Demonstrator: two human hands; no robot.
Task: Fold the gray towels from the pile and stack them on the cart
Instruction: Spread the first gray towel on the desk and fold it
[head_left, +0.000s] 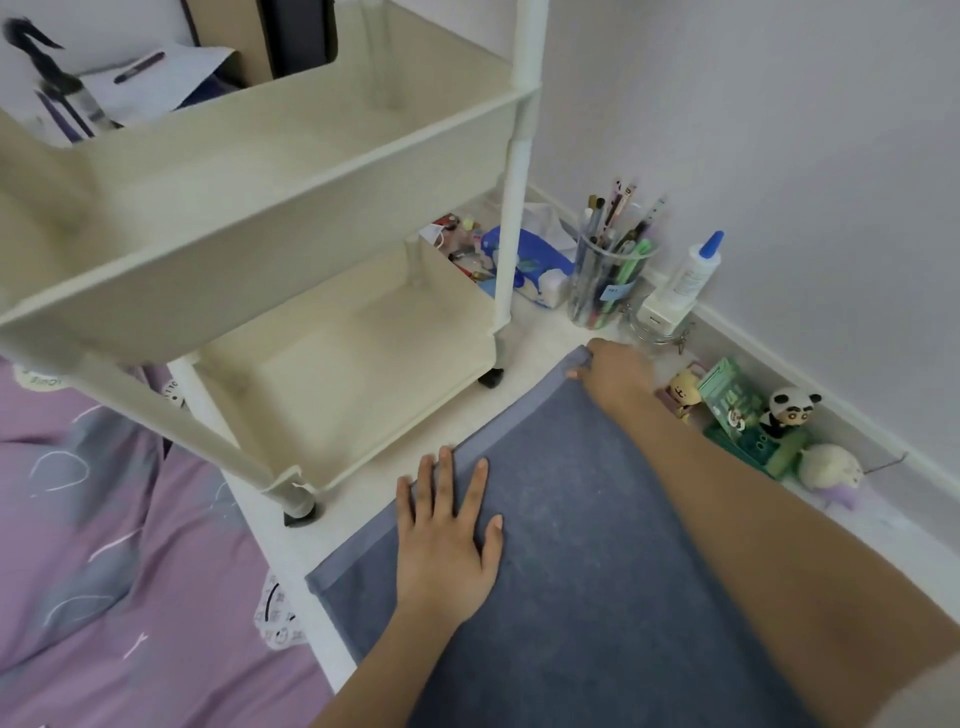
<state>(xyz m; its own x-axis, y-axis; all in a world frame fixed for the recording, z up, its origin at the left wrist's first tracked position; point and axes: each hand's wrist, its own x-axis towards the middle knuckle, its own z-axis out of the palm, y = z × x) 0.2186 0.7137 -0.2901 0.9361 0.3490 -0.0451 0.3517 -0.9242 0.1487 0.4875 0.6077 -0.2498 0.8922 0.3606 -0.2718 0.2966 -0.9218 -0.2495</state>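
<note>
Both hands on the flat gray towel.

Gray towel runs off the bottom edge, so its near end can't be seen; both forearms cover parts of it. Right hand at the far corner: fingertips curl over the hem, w/ the grip underneath hidden. Cart top tray is motion-blurred and cut off at the left and top edges. Behind its far-right post, small clutter is too small to ID. Pen cup contents blur together. Glue bottle label unreadable. Purple bedding cut off left and bottom.
</note>
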